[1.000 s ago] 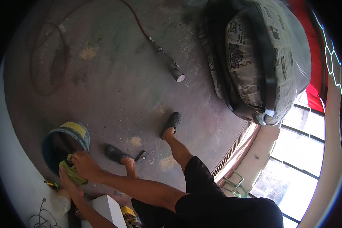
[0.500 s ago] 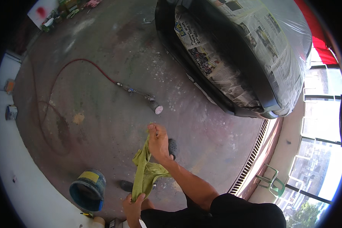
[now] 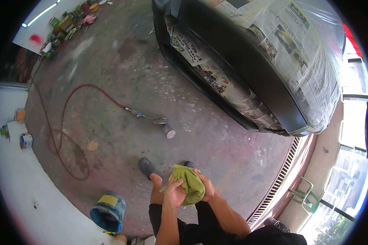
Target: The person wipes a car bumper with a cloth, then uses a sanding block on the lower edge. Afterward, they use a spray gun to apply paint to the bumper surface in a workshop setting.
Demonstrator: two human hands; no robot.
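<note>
A yellow-green cloth (image 3: 191, 183) is bunched between my two hands in front of my body. My left hand (image 3: 174, 193) grips its left side, thumb lying over the fabric. On the opposite side my right hand (image 3: 207, 188) closes round the cloth's edge; some of its fingers are hidden behind the folds. Beyond them on the floor lies a spray gun (image 3: 161, 121) with a grey cup (image 3: 168, 131), joined to a red hose (image 3: 95, 86). A dark car (image 3: 239, 69), masked with newspaper (image 3: 270, 45) and clear plastic film, stands ahead to the right.
At lower left, a paint-stained bucket (image 3: 106, 210) stands near the white wall. The hose loops across the left floor. Several cans (image 3: 65, 25) sit far left. A floor grate (image 3: 276, 179) and a green plastic chair (image 3: 306, 198) are at right.
Both hands have come together, and the cloth that hung stretched between them is now bunched up. My left foot has stepped forward and the view has shifted.
</note>
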